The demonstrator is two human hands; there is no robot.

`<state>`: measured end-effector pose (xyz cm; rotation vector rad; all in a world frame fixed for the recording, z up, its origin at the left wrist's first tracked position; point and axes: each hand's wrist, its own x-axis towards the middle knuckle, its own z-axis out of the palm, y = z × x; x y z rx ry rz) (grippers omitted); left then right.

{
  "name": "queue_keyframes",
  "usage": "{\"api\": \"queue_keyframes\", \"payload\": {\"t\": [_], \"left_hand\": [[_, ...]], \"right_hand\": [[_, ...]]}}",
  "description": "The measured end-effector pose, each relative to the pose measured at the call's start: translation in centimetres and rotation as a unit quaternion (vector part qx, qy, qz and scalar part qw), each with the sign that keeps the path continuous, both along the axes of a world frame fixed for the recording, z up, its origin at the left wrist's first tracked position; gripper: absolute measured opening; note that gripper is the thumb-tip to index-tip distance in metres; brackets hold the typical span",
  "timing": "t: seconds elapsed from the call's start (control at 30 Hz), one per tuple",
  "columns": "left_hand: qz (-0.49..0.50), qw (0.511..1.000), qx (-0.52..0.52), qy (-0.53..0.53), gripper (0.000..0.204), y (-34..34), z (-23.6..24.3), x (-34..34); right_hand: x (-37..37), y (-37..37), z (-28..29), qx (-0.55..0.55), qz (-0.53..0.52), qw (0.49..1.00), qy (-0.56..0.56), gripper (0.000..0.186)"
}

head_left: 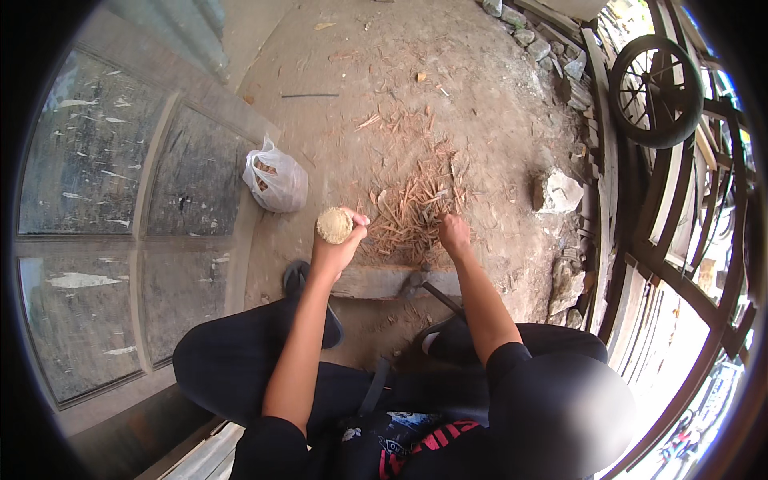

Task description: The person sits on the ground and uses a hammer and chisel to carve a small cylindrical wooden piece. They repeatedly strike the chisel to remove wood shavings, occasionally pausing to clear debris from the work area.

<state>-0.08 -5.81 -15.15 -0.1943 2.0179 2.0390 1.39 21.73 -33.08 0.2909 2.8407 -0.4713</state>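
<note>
My left hand [340,248] is wrapped round a short, round piece with a pale tan, rough-textured end [334,226]; it looks like wood, but its lower part is hidden by my fingers. To the right, my right hand [454,234] is closed at the edge of a pile of reddish-brown wood chips [408,210]. What its fingers hold, if anything, is too small to make out. Between my feet lies a thick wooden block [364,282]. A hammer [416,283] rests against it, its dark handle slanting toward my right leg.
A white plastic bag [276,182] with brown pieces inside stands left, beside a weathered panelled door [192,184]. Pale rocks [558,192] line the right side, near a wooden frame and a spoked wheel [656,92]. Wood shavings scatter over the dirt floor.
</note>
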Motion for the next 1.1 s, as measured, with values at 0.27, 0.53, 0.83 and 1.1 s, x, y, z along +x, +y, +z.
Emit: {"api": "queue_keyframes", "payload": {"t": [0.27,0.53,0.83,1.1], "left_hand": [[-0.003,1.0,0.004,0.009,0.01,0.1,-0.9,-0.3],[-0.001,1.0,0.001,-0.007,0.011,0.1,-1.3,-0.5],[-0.002,1.0,0.009,-0.007,0.012,-0.1,-1.4,-0.6],[0.008,1.0,0.014,0.003,0.012,-0.6,-1.3,-0.7]], "right_hand": [[0.1,-0.8,-0.6,0.01,0.026,0.998,0.064,0.015],[-0.3,-1.1,-0.2,-0.01,0.019,0.994,0.108,0.014],[-2.8,-8.8,0.2,-0.069,0.06,0.996,-0.012,0.023],[-2.7,-8.9,1.3,-0.085,0.027,0.996,-0.014,0.019]]}}
